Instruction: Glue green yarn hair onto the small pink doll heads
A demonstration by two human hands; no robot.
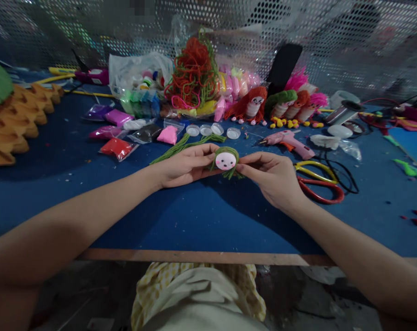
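Between both hands, just above the blue table, is a small doll head (225,161) with a pale round face, dark eyes, pink cheeks and green yarn hair. My left hand (186,165) is closed on its left side, fingers behind it. My right hand (272,174) pinches the green yarn at the head's right side between thumb and fingers. A bundle of green yarn strands (174,149) lies on the table behind my left hand. Close to my right hand are scissors (321,184) with yellow and red handles, and a pink glue gun (291,141).
Packets of coloured clay (118,148) lie at the back left, near clear round lids (233,133). A tangled yarn pile (194,69) and finished yarn dolls (255,105) stand along the perforated metal screen (229,18). An orange egg-tray-like piece (18,119) sits far left. The table's front edge (208,256) is near me.
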